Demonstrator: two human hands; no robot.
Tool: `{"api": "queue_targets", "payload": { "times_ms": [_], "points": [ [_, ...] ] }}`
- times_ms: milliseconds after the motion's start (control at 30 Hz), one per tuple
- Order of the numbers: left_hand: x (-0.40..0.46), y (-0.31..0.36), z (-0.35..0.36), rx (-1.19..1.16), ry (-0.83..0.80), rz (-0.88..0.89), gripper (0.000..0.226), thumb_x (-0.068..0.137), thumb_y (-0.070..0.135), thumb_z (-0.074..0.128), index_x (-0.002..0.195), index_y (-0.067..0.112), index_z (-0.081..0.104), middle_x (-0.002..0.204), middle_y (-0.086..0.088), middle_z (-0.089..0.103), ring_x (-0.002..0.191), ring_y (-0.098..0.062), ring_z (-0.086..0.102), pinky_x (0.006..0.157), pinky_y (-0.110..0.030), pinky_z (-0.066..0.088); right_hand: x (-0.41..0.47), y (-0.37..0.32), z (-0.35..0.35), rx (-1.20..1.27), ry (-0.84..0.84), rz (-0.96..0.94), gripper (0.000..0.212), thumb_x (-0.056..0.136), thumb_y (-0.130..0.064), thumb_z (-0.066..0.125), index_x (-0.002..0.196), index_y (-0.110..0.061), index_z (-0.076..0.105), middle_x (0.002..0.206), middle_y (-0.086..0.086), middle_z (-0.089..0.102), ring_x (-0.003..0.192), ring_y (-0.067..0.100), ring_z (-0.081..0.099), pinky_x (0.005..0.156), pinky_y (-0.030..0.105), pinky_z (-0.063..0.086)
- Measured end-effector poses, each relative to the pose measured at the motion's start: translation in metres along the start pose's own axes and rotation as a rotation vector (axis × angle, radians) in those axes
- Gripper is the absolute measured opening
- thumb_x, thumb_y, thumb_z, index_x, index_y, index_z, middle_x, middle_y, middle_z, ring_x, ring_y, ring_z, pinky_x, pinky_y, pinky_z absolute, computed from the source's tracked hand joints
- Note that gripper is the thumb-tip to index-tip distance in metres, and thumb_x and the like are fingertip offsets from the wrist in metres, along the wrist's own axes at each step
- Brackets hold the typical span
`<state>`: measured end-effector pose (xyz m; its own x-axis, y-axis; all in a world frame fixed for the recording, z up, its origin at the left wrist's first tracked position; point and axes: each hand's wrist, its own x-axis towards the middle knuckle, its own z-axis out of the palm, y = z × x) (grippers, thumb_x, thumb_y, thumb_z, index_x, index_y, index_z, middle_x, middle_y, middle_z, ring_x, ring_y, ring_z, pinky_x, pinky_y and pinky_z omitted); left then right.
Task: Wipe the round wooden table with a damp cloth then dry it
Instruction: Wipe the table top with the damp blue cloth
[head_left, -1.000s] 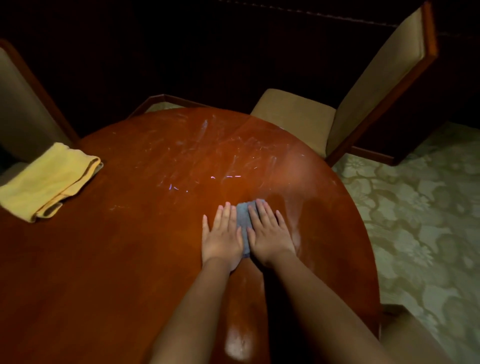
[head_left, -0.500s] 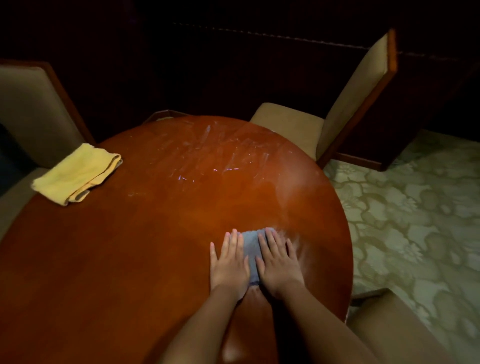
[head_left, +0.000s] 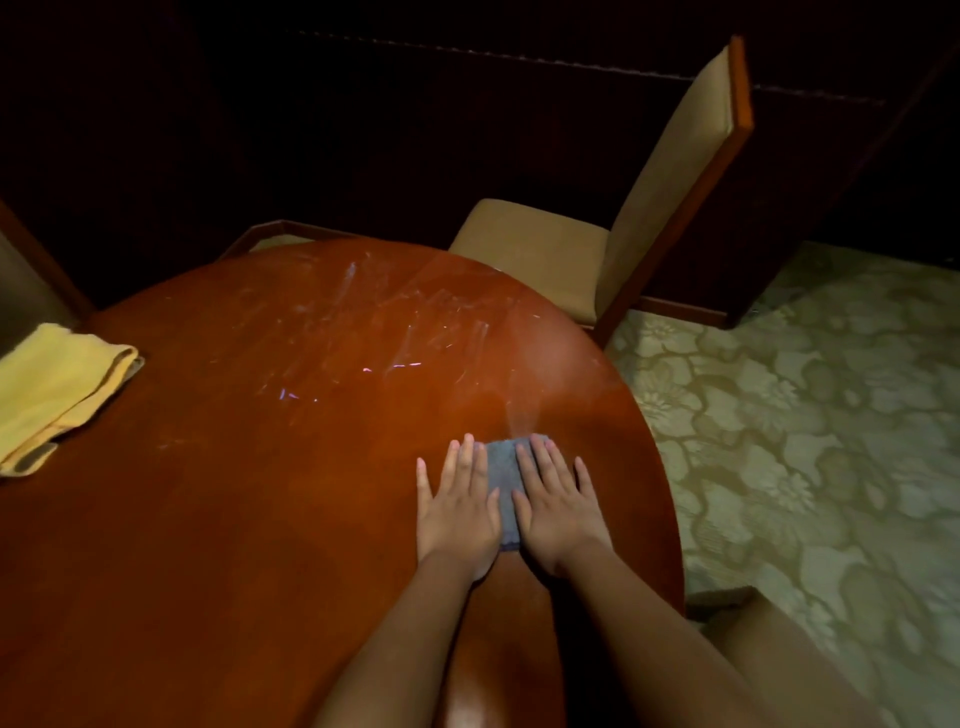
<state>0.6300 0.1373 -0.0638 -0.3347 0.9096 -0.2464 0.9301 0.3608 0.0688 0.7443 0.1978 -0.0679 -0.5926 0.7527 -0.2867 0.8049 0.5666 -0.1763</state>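
A round wooden table fills most of the view, its far part marked with pale smears and streaks. A small grey-blue cloth lies flat on the table's right side. My left hand and my right hand press on it side by side, palms down, fingers straight and pointing away from me. Most of the cloth is hidden under both hands; only a strip shows between them. A folded yellow cloth lies at the table's left edge, away from both hands.
A padded wooden chair stands beyond the table's far right edge. Another chair back shows at the far left and a chair seat at the lower right. Patterned green carpet covers the floor on the right.
Both hands drew the grey-blue cloth back toward me and toward the table's right edge. They now sit slightly farther out on the table again, still flat on the cloth.
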Motion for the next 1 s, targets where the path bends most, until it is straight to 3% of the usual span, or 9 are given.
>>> {"api": "queue_targets", "payload": {
  "times_ms": [167,300,433,533,700,833,1000],
  "points": [
    [0.054,0.003,-0.002,0.005,0.054,-0.032,0.057,0.101,0.037,0.005,0.149,0.014,-0.016,0.157,-0.003,-0.021,0.143,-0.018,-0.022,0.116,-0.05,-0.009,0.053,0.011,-0.011,0.021,0.051,-0.004,0.071,0.07,-0.045,-0.027,0.137,-0.021,-0.03,0.146,-0.004,-0.036,0.14,0.012,-0.029,0.111,0.038,-0.019],
    [0.093,0.002,-0.009,0.013,0.07,-0.041,0.056,0.101,0.037,0.005,0.149,0.015,-0.015,0.158,-0.001,-0.019,0.144,-0.016,-0.02,0.116,-0.05,-0.009,0.088,0.02,-0.019,0.031,0.076,-0.005,0.069,0.073,-0.046,-0.025,0.138,-0.022,-0.028,0.156,-0.003,-0.026,0.142,0.012,-0.025,0.112,0.039,-0.017],
    [0.1,0.002,-0.012,-0.001,0.055,-0.064,0.057,0.101,0.037,0.005,0.15,0.016,-0.014,0.158,0.001,-0.019,0.144,-0.014,-0.02,0.116,-0.049,-0.01,0.098,0.023,-0.025,0.005,0.059,-0.011,0.055,0.1,-0.042,0.0,0.146,-0.021,-0.022,0.157,-0.001,-0.023,0.144,0.013,-0.022,0.115,0.04,-0.014],
    [0.09,0.004,-0.016,-0.004,0.037,-0.079,0.057,0.101,0.038,0.005,0.149,0.015,-0.015,0.157,0.001,-0.02,0.144,-0.014,-0.02,0.116,-0.049,-0.011,0.089,0.021,-0.028,0.011,0.039,0.002,0.056,0.102,-0.039,0.005,0.146,-0.019,-0.023,0.157,0.0,-0.025,0.143,0.014,-0.023,0.115,0.041,-0.014],
    [0.044,0.008,-0.008,-0.015,0.021,-0.078,0.058,0.099,0.039,0.0,0.148,0.014,-0.017,0.157,-0.001,-0.021,0.143,-0.016,-0.021,0.116,-0.05,-0.011,0.046,0.015,-0.015,-0.007,-0.008,0.004,0.053,0.097,-0.042,-0.006,0.138,-0.019,-0.03,0.153,0.001,-0.031,0.14,0.014,-0.029,0.112,0.042,-0.018],
    [0.007,0.014,-0.002,0.008,0.005,-0.045,0.073,0.077,0.041,-0.027,0.144,0.013,-0.023,0.157,-0.002,-0.021,0.144,-0.018,-0.021,0.114,-0.051,-0.013,0.007,0.009,-0.006,-0.009,-0.032,0.023,0.075,0.07,-0.047,-0.028,0.139,-0.017,-0.03,0.148,0.001,-0.035,0.136,0.014,-0.032,0.108,0.041,-0.021],
    [-0.013,0.016,0.004,-0.001,-0.003,-0.006,0.074,0.07,0.04,-0.031,0.139,0.014,-0.027,0.157,-0.003,-0.021,0.143,-0.018,-0.022,0.112,-0.05,-0.015,-0.019,0.006,-0.001,0.0,-0.058,0.06,0.066,0.078,-0.045,-0.023,0.137,-0.016,-0.031,0.146,0.001,-0.038,0.134,0.015,-0.035,0.11,0.042,-0.02]
  ]
}}
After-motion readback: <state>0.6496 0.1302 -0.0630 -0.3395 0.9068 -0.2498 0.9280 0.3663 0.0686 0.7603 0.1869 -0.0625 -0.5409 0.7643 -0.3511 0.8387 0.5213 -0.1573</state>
